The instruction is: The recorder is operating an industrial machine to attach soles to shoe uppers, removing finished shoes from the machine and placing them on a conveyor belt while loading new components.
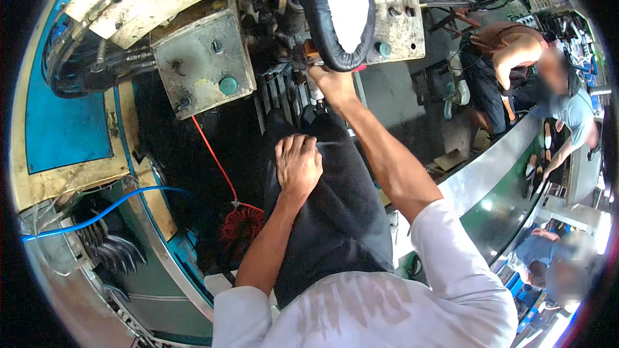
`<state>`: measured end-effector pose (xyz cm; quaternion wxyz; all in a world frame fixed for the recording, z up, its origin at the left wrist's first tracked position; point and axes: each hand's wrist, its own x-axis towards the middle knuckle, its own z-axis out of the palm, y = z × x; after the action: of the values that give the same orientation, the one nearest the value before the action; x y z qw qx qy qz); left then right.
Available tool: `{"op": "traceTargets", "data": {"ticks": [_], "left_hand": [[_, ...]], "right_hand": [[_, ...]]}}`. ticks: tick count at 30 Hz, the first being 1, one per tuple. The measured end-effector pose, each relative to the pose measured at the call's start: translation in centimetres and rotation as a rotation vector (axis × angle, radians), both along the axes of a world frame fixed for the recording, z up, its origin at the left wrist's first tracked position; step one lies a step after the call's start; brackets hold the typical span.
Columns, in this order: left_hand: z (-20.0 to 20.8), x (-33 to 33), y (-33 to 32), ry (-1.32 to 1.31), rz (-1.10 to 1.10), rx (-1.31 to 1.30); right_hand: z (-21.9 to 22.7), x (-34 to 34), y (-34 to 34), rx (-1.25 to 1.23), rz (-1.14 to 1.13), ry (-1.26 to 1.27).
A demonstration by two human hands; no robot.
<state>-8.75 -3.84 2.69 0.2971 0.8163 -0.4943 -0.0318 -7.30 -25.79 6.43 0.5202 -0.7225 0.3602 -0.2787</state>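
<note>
Head view: your right hand [334, 85] reaches up to the top middle of the frame, just below the tip of a black shoe [345, 9]. The shoe has its white bottom turned up. Most of that hand's fingers are hidden, so you cannot tell if it is gripping something. Your left hand [300, 164] lies open on your dark pants [348, 206] near the middle, fingers a little bent. A gray box [196, 48] with a green button [228, 86] is at the upper left. Below it hangs a curly red hose [242, 227]. A person [506, 42] bends over at the upper right.
</note>
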Motion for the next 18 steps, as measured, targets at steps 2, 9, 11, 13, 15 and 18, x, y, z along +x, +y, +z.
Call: {"op": "traceTargets", "data": {"ticks": [2, 9, 11, 13, 15, 18], "left_hand": [[-0.4, 0.2, 0.5, 0.000, 0.038, -0.034], [-0.9, -0.3, 0.5, -0.009, 0.011, 0.049], [-0.3, -0.7, 1.3, 0.022, -0.001, 0.013], [-0.8, -0.5, 2.1, 0.012, 0.001, 0.006], [-0.9, -1.0, 1.6, 0.022, -0.015, -0.022], [-1.1, -0.8, 1.9, 0.025, -0.016, -0.044]], "right_hand": [[0.3, -2.5, 1.2, 0.171, 0.052, 0.096], [12.2, -8.8, 4.4, -0.591, -0.072, -0.156], [12.0, -7.0, 1.1, -0.461, -0.125, -0.086], [7.8, -4.8, -0.5, -0.223, -0.003, -0.001], [3.9, -4.2, -1.6, -0.117, 0.131, 0.108], [2.6, -1.6, -2.7, -0.018, 0.210, 0.191]]}}
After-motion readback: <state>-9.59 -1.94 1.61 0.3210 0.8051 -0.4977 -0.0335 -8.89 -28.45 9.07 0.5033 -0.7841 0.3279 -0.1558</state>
